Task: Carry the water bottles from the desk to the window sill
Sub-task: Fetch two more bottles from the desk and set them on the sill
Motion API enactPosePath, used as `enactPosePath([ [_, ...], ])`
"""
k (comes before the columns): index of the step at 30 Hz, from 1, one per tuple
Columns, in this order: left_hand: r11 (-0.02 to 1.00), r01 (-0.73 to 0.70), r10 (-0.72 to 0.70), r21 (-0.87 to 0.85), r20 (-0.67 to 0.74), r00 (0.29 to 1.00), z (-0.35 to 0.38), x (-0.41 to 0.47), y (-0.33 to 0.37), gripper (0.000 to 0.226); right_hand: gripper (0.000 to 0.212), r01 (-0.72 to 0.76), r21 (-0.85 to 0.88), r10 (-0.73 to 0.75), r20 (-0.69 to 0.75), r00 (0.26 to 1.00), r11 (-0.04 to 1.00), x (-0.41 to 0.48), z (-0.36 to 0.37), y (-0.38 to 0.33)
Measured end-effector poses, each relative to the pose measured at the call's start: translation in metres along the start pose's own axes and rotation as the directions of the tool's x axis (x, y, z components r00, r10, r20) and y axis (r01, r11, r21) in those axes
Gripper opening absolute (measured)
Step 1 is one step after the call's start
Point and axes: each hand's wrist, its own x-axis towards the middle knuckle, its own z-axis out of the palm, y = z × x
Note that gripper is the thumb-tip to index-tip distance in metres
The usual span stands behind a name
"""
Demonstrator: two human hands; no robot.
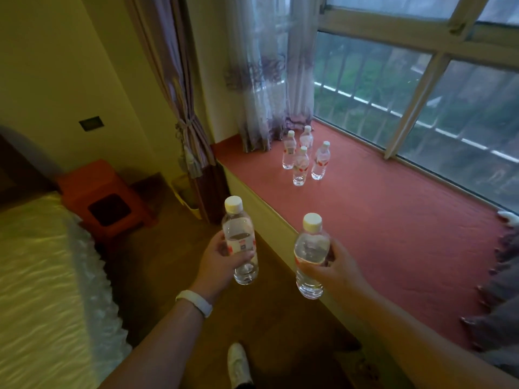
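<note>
Head view: the left hand (222, 259) grips the first bottle (240, 240) round its label, upright, above the floor. To its right, the right hand (328, 265) grips the second bottle (310, 254) the same way, at the near edge of the window sill (379, 220). Well ahead of both hands, four more bottles (302, 164) stand clustered on the sill. The left wrist wears a white wristband (195, 301).

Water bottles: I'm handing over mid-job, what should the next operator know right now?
Left hand grips one bottle upright; right hand grips a second bottle upright. Both are held in front of the window sill.
Done: four bottles stand grouped on the sill near the curtain.
Left: set these two down on the sill. The desk is out of view, so I cannot tell whether more remain.
</note>
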Motion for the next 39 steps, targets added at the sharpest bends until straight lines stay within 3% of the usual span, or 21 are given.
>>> enactPosePath([
  [9,0.999,-0.038,0.038,0.003,0.098,0.994,-0.072,0.142,0.039,0.051,0.057,0.015,0.048,-0.010,-0.105,0.994,0.999,0.105,0.072,-0.059],
  [19,0.999,-0.045,0.045,0.000,0.083,0.996,-0.107,0.237,0.057,0.052,0.058,-0.008,0.035,0.013,-0.139,0.990,0.999,0.197,0.114,-0.076],
  [30,0.986,0.018,-0.032,0.164,0.084,0.996,-0.090,0.387,0.061,0.055,0.055,-0.093,-0.032,0.091,-0.078,0.993,0.995,0.352,0.123,-0.051],
  [35,0.962,0.044,-0.084,0.270,0.141,0.986,-0.060,0.463,0.075,0.053,0.070,-0.122,-0.042,0.117,-0.105,0.988,0.992,0.423,0.109,-0.032],
  [39,0.946,0.025,-0.096,0.322,0.208,0.973,-0.027,0.519,0.093,0.070,0.070,-0.131,-0.027,0.127,-0.127,0.984,0.991,0.465,0.089,-0.039],
])
